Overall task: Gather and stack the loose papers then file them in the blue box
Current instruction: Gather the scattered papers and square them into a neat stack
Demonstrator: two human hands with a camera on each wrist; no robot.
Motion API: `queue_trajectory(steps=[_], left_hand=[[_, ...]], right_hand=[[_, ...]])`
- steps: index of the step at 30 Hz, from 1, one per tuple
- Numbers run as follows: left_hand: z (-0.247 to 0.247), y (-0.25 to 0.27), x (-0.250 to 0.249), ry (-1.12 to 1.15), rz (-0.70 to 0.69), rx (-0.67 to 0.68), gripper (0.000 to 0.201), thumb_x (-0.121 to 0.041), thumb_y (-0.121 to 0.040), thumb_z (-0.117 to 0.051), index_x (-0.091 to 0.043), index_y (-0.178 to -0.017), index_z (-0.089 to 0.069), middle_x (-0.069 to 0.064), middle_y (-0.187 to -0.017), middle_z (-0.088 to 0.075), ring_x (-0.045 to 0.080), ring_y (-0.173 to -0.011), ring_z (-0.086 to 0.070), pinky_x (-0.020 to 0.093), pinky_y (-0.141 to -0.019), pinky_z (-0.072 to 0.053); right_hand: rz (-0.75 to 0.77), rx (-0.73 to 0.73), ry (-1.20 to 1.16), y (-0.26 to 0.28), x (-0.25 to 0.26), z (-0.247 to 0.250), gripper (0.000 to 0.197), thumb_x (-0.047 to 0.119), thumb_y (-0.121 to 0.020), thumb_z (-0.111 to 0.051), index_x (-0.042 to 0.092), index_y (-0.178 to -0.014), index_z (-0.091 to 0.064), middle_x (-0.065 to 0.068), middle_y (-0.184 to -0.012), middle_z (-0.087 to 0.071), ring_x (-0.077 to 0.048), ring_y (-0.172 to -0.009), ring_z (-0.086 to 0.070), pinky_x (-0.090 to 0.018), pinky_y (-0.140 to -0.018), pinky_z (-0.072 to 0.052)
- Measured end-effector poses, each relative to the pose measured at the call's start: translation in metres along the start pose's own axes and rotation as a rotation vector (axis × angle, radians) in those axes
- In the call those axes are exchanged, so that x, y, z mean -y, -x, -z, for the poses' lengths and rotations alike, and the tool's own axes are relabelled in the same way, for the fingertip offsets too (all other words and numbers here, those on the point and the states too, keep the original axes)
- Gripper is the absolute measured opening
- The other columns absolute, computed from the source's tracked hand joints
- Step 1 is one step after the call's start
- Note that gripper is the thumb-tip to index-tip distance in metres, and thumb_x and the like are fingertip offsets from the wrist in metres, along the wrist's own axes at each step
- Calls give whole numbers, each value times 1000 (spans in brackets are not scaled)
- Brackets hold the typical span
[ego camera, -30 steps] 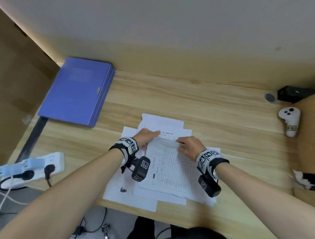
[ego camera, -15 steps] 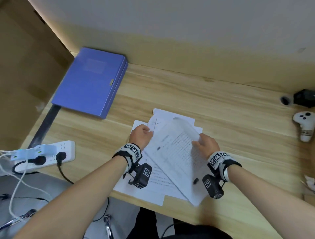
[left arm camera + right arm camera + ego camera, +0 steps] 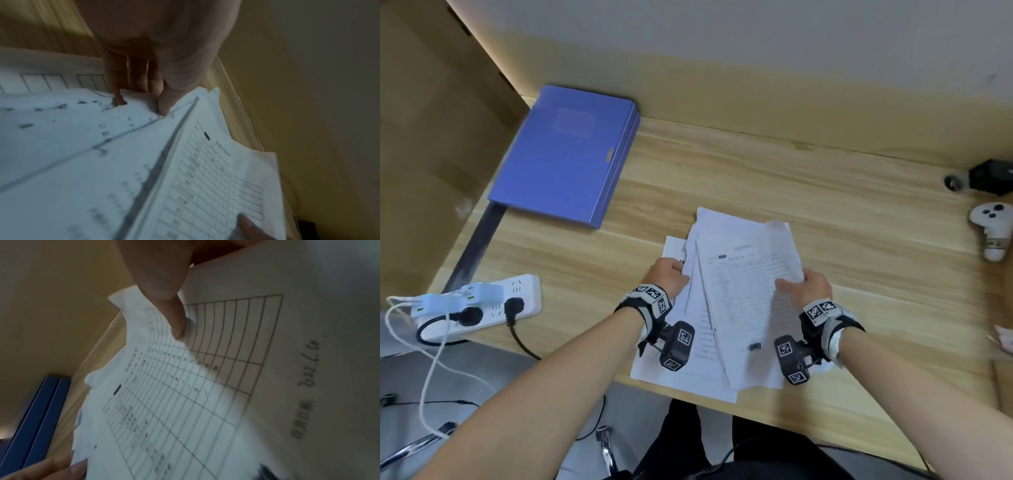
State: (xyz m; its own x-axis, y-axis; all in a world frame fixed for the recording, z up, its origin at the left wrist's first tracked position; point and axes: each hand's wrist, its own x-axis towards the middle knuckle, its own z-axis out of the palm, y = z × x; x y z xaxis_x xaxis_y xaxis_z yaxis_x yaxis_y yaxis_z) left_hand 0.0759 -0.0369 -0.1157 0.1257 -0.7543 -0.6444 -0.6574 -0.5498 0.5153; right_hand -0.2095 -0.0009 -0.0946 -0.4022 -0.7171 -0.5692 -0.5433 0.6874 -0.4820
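Note:
Several printed white papers (image 3: 743, 294) lie bunched in a rough pile near the desk's front edge. My left hand (image 3: 671, 274) pinches the pile's left edge, and in the left wrist view its thumb and fingers (image 3: 162, 104) press on the sheets (image 3: 123, 162). My right hand (image 3: 803, 286) grips the right edge, thumb (image 3: 174, 324) on top of the gridded sheet (image 3: 185, 394). The top sheets are lifted and curled. One sheet (image 3: 674, 370) stays flat under the pile. The blue box (image 3: 568, 154) lies closed at the back left, also seen edge-on as the blue box (image 3: 41, 415).
A white power strip (image 3: 479, 308) with plugs and cables sits at the desk's left front. A white controller (image 3: 993, 229) and a black device (image 3: 989, 176) lie at the far right. Bare wooden desk (image 3: 756, 178) lies between the papers and the wall.
The sheets lay flat a second ago; both hands have since gathered and lifted the top ones, squaring them from a slanted pose. The view has shifted left and forward.

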Motion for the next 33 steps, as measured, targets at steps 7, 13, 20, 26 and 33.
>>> queue_trajectory(steps=[7, 13, 20, 26, 33], left_hand=[[6, 8, 0, 8, -46, 43, 23, -7, -80, -65, -19, -63, -56, 0, -66, -58, 24, -66, -55, 36, -65, -51], [15, 16, -1, 55, -67, 63, 11, -6, -79, -66, -17, -80, -67, 6, -89, -73, 27, -85, -69, 38, -77, -59], [28, 25, 4, 62, -72, 61, 10, -5, -80, -65, -13, -74, -68, 5, -74, -64, 27, -75, -60, 32, -71, -51], [38, 31, -3, 50, -167, 77, 7, -7, -83, -67, -14, -83, -70, 2, -77, -66, 25, -76, -61, 31, -68, -48], [80, 25, -60, -293, -431, 33, 25, -17, -94, -58, -9, -113, -72, 10, -116, -72, 28, -108, -65, 36, -94, -51]], right_hand=[[2, -162, -142, -4, -21, 43, 27, 18, -85, -66, 2, -107, -62, -16, -94, -66, -29, -78, -59, -35, -69, -49], [90, -133, -141, 11, -10, 47, 34, 24, -85, -67, 6, -113, -60, -13, -99, -67, -32, -89, -64, -43, -80, -55], [94, -189, -212, 28, -12, 58, 37, 28, -82, -72, 9, -112, -61, -10, -105, -69, -31, -93, -66, -48, -84, -56], [109, -163, -275, 50, -7, 74, 25, 27, -81, -77, 12, -97, -64, -7, -91, -69, -24, -79, -65, -30, -68, -50], [430, 90, -26, 65, 18, 92, 17, 21, -82, -76, 27, -74, -63, 10, -72, -63, -7, -65, -59, -22, -57, -42]])
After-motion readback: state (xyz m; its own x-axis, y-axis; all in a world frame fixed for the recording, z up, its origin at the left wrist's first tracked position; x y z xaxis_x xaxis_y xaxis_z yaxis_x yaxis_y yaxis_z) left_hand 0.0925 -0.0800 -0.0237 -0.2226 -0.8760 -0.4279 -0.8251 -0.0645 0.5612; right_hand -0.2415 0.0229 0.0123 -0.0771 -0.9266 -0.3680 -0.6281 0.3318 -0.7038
